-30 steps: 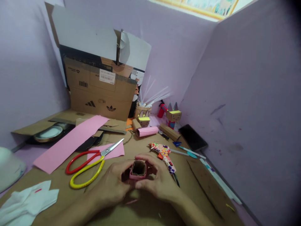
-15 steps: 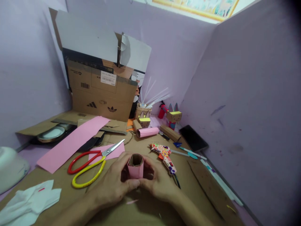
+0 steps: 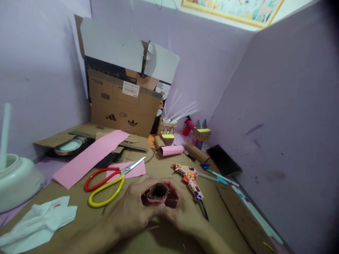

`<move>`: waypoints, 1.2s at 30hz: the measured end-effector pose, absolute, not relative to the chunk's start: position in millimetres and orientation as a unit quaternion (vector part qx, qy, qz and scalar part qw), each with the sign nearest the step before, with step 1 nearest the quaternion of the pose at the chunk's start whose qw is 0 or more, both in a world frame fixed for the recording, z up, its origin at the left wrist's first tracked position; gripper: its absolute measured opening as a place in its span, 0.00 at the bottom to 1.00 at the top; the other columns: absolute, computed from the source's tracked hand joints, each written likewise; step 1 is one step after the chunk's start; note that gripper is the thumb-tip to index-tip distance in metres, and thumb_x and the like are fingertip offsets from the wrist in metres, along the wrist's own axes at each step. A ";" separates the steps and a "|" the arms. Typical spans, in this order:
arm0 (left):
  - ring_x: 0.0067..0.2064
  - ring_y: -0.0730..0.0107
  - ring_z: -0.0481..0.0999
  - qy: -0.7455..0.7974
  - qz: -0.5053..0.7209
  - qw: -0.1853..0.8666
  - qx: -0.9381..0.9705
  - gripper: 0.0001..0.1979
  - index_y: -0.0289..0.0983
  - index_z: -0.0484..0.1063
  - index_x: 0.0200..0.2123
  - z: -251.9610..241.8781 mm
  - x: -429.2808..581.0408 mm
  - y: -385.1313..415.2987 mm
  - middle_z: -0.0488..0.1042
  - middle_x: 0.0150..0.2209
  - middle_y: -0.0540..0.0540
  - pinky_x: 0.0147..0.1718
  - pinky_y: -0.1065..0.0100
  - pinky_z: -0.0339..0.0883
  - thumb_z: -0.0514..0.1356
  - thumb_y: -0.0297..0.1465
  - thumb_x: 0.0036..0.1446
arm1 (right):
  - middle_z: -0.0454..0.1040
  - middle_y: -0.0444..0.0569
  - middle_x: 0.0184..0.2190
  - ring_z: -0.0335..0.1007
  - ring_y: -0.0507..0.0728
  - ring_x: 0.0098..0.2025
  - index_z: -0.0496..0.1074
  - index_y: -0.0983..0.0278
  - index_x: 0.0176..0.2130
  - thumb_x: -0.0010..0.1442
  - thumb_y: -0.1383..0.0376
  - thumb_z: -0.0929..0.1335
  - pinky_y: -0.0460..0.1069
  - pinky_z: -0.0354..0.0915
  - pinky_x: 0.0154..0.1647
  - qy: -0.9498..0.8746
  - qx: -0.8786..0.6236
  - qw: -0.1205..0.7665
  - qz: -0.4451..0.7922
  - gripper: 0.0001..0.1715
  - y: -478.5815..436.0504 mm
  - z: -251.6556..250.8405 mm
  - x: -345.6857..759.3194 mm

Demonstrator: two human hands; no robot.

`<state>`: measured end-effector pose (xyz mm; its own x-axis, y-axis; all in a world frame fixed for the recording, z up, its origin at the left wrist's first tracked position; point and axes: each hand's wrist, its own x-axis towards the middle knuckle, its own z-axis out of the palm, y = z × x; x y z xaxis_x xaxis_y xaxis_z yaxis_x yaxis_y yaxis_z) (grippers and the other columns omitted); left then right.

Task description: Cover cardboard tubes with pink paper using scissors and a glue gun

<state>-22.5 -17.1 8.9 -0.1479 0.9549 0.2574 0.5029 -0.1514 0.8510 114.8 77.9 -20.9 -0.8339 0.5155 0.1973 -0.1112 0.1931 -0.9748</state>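
Observation:
Between my two hands is a short cardboard tube point(image 3: 156, 199) wrapped in pink paper, its open brown end tilted toward me. My left hand point(image 3: 137, 200) closes round its left side, and my right hand point(image 3: 178, 206) grips the right side, with the thumbs meeting at the near side. The tube's lower part is hidden by the hands. Left of my left hand lie scissors point(image 3: 122, 173) with one red and one yellow handle, blades apart, partly over a pink paper piece point(image 3: 137, 170). A flower-patterned glue gun point(image 3: 189, 180) rests beyond my right hand.
A long pink strip point(image 3: 92, 155) lies at left, with a white cloth point(image 3: 39, 222) and white pot point(image 3: 21, 183) nearer. Behind stand a cardboard box point(image 3: 122, 106) and cat-eared cardboard figures point(image 3: 201, 134). A pink roll point(image 3: 171, 150) and black phone point(image 3: 224, 160) lie farther back.
The tube has tipped so its open end faces me more, and both hands have turned with it. The whole view has shifted, bringing more of the white pot into sight.

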 end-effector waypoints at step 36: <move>0.38 0.48 0.76 0.839 0.222 0.050 0.494 0.18 0.37 0.74 0.42 5.8 -102.0 -8.6 0.77 0.39 0.39 0.32 0.59 0.64 0.51 0.37 0.54 | 0.74 0.49 0.43 0.70 0.58 0.46 0.68 0.60 0.44 0.49 0.74 0.69 0.52 0.65 0.49 -0.770 -0.223 0.444 0.400 0.22 96.5 -25.4 122.2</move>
